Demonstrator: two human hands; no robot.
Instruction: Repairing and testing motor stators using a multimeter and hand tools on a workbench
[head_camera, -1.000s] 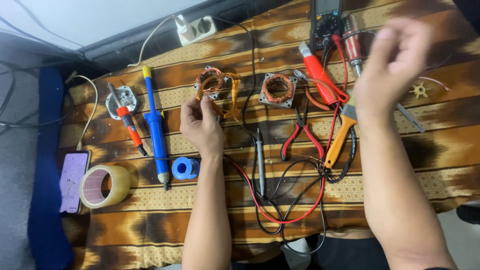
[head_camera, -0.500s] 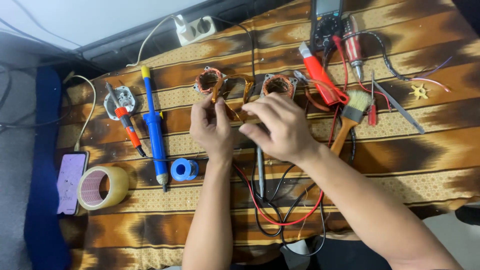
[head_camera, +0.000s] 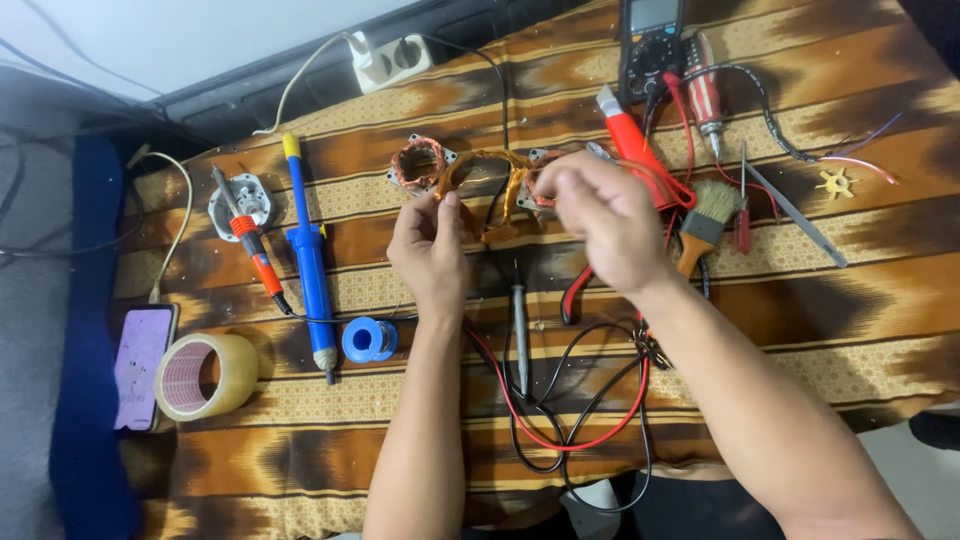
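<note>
right stator half hidden behind blurred right hand, multimeter cropped at top edge

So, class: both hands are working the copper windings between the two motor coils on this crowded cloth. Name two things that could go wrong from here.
1. The left hand and right hand pull on thin copper wire between the two coils; it could kink or snap.
2. The red and black leads loop under the right forearm; a snag might drag the multimeter or the probe across the cloth.
</note>
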